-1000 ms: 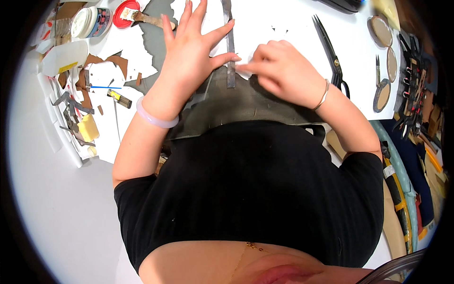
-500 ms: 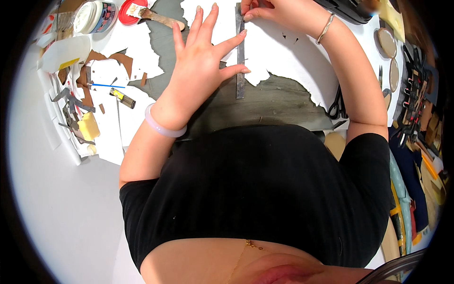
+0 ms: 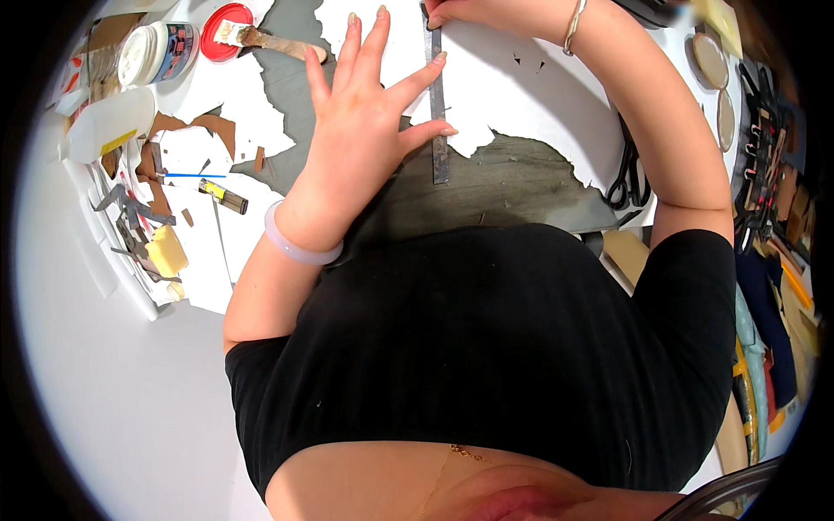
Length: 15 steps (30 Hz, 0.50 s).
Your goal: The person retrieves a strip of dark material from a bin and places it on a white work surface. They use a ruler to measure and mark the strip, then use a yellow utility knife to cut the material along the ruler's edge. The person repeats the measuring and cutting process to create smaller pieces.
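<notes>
My left hand (image 3: 356, 143) is spread over the torn white sheet and grey material (image 3: 499, 191), its index finger and thumb touching a narrow grey strip (image 3: 439, 156) that lies lengthwise across the work surface. At the upper end of that strip, my right hand (image 3: 469, 16) has its fingers pinched on it; the fingertips are partly cut off by the picture's upper edge. The white sheet (image 3: 512, 91) has ragged edges, with small dark scraps on it. Large black scissors (image 3: 630, 191) lie beside it, partly hidden by my right forearm.
A white tub (image 3: 156, 54), a red lid (image 3: 226, 33) with a wooden brush (image 3: 282, 43), brown and white scraps (image 3: 217, 130), a marker-like item (image 3: 221, 195) and a yellow block (image 3: 167, 252) lie left. Round discs (image 3: 708, 61), black tools (image 3: 760, 156) and rolled materials (image 3: 751, 365) crowd the right.
My right hand has moved up from the middle of the strip to its upper end and now pinches it. My left hand stays spread, shifting slightly with the view.
</notes>
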Tool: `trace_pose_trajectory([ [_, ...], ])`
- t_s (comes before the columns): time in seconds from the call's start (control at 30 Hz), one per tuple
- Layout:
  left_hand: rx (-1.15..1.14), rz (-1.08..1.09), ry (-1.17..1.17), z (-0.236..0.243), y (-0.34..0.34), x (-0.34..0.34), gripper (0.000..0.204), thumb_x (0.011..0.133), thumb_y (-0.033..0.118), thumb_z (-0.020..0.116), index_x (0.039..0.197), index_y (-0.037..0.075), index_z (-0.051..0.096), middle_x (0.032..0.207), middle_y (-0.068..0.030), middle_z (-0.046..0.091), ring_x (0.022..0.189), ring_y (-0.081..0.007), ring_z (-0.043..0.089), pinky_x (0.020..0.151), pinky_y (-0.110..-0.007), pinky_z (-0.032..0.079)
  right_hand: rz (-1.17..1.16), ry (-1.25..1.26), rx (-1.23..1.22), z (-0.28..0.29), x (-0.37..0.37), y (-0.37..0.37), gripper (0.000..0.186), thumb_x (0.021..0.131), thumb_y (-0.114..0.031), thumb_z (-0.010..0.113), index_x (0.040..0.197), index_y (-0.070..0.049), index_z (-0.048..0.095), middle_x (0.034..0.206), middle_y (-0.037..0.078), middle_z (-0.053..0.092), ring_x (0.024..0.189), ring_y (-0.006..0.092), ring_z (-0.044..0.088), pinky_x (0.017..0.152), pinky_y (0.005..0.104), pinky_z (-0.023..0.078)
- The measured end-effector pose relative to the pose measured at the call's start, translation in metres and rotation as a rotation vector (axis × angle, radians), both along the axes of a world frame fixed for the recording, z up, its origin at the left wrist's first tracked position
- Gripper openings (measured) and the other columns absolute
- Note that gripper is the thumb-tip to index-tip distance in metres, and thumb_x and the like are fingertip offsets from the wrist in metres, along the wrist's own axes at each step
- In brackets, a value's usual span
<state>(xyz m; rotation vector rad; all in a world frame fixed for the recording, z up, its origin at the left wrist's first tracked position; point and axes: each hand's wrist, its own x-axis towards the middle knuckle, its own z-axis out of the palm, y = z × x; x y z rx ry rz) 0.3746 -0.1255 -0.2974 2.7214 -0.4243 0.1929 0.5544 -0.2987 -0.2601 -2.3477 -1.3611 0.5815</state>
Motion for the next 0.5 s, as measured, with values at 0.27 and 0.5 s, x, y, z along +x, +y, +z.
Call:
trace_pose_trajectory([
  [0.27,0.024,0.005,0.022,0.001,0.000,0.000,0.066,0.073,0.047,0.087,0.135,0.028,0.071,0.165,-0.0192,0.036,0.151,-0.0463,0.033,0.115,-0.076,0.021,0.110,-0.122,-0.128,0.003,0.008,0.012,0.022,0.084,-0.023,0.070,0.084,-0.002,0.076,0.083,0.022,0.071,0.080,0.0416,0.069,0.077,0.0484,0.055],
  [0.5,0.043,-0.008,0.017,0.001,-0.001,0.001,0.071,0.074,0.049,0.086,0.140,0.031,0.067,0.164,-0.0215,0.036,0.150,-0.0477,0.034,0.114,-0.076,0.022,0.116,-0.155,-0.140,0.000,0.009,0.014,0.023,0.082,-0.023,0.070,0.084,-0.001,0.077,0.081,0.022,0.071,0.078,0.0421,0.069,0.077,0.0487,0.055],
])
